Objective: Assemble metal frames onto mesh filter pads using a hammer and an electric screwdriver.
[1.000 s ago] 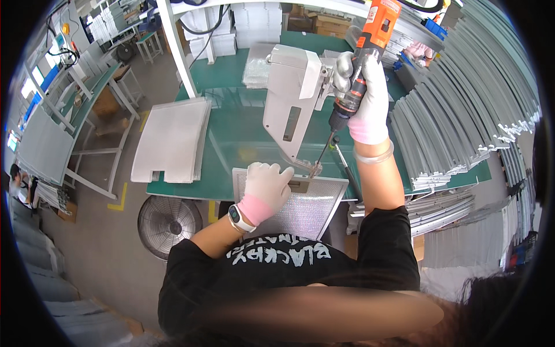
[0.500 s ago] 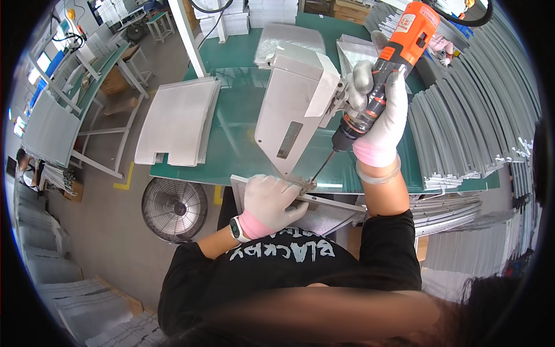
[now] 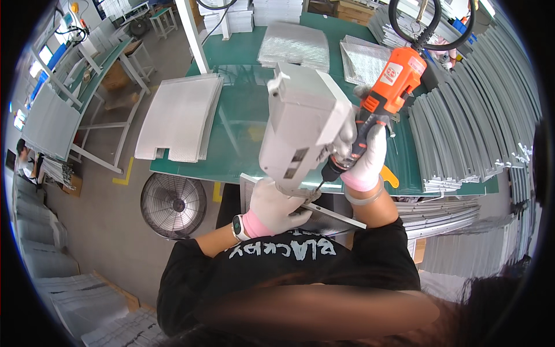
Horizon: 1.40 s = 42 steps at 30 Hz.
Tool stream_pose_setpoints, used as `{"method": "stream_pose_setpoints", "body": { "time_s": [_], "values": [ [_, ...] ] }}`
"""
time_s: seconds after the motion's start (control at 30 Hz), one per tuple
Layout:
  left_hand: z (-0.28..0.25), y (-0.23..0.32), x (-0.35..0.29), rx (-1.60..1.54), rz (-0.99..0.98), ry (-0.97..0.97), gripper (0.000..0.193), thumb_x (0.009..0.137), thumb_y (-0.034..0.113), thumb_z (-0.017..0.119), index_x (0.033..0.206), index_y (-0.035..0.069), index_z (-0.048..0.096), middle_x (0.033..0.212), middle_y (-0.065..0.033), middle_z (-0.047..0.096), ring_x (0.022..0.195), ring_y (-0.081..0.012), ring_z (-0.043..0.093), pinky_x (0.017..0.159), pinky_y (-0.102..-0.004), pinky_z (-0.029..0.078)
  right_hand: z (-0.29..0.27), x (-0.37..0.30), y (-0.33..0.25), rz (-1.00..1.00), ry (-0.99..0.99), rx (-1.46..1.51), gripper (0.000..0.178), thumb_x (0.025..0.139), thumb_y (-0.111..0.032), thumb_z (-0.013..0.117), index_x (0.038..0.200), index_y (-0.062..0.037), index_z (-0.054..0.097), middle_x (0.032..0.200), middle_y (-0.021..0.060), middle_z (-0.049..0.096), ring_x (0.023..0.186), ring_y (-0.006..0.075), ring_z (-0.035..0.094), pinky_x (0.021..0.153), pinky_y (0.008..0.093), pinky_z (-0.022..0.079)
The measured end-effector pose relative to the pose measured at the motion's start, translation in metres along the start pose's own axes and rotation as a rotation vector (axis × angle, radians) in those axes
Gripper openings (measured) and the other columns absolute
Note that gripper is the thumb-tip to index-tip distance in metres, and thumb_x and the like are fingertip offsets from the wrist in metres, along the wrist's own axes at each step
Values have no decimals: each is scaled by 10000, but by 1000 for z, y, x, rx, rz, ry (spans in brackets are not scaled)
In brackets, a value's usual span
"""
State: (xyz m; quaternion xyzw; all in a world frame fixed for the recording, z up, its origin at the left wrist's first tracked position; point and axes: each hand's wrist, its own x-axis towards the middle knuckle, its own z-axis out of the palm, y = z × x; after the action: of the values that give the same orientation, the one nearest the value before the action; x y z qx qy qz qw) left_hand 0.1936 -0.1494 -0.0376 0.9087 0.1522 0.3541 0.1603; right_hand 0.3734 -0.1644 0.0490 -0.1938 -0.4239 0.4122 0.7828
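My gloved right hand (image 3: pixel 369 159) is closed around an orange-and-black power screwdriver (image 3: pixel 398 81), tilted with its bit pointing down and left. The bit tip meets the upper edge of a framed mesh panel (image 3: pixel 335 217), beside my left fingers; the screw there is too small to make out. My gloved left hand (image 3: pixel 274 205) grips that panel's edge near my body, thumb toward the bit. A pale grey boxy housing (image 3: pixel 306 115) stands tilted between the hands, close against my right fingers, and hides part of the table. How it is supported cannot be seen.
Flat pale panels (image 3: pixel 179 118) lie on the green table (image 3: pixel 237 136) at left, with mesh sheets (image 3: pixel 293 46) farther back. Tall stacks of grey frames (image 3: pixel 468 127) line the right. A floor fan (image 3: pixel 173 205) stands at lower left. A black hose (image 3: pixel 430 34) hangs above the screwdriver.
My right hand and the screwdriver have come lower and slightly left. The housing has tipped, showing a different side. An orange piece beside my right wrist has come into view. My left hand stays almost in place.
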Motion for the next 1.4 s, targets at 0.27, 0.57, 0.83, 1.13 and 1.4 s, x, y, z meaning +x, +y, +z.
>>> {"method": "stream_pose_setpoints", "body": {
  "time_s": [0.27, 0.57, 0.83, 1.13, 1.4],
  "values": [
    [12, 3, -13, -75, -21, 12, 339, 670, 297, 740, 1008, 276, 725, 1026, 24, 666, 872, -201, 638, 723, -382, 511, 1, -11, 1, 21, -57, 59, 724, 842, -492, 698, 1281, -41, 341, 637, 18, 474, 451, 96, 452, 396, 216, 360],
    [12, -1, -8, -28, 2, 41, 355, 674, 288, 731, 1028, 269, 710, 997, 13, 656, 864, -219, 635, 731, -384, 509, 0, -1, 7, 52, -104, 97, 690, 861, -497, 673, 1269, -38, 359, 656, 11, 478, 448, 80, 428, 386, 212, 337],
    [3, -17, 12, 203, 11, 8, 228, 679, 321, 734, 778, 138, 640, 661, -23, 547, 632, -228, 559, 609, -383, 397, 10, 82, -56, -177, 47, -250, 409, 958, -386, 536, 1194, -56, 487, 781, 32, 562, 639, 101, 521, 521, 233, 417],
    [-7, -84, 67, 281, -81, -39, 276, 763, 383, 661, 722, 114, 619, 688, -78, 607, 686, -261, 605, 662, -407, 418, -29, 136, -124, -421, 38, -984, 444, 984, -256, 519, 1336, 8, 457, 1159, 69, 581, 1037, 121, 532, 947, 247, 386],
    [-35, -158, 165, 366, -388, -148, 431, 834, 492, 547, 889, 91, 694, 859, -138, 686, 840, -295, 669, 769, -403, 519, -55, 95, -125, -724, 48, -1448, 632, 890, -54, 627, 1446, 11, 334, 1419, 178, 446, 1298, 241, 451, 1094, 371, 353]
  ]
}}
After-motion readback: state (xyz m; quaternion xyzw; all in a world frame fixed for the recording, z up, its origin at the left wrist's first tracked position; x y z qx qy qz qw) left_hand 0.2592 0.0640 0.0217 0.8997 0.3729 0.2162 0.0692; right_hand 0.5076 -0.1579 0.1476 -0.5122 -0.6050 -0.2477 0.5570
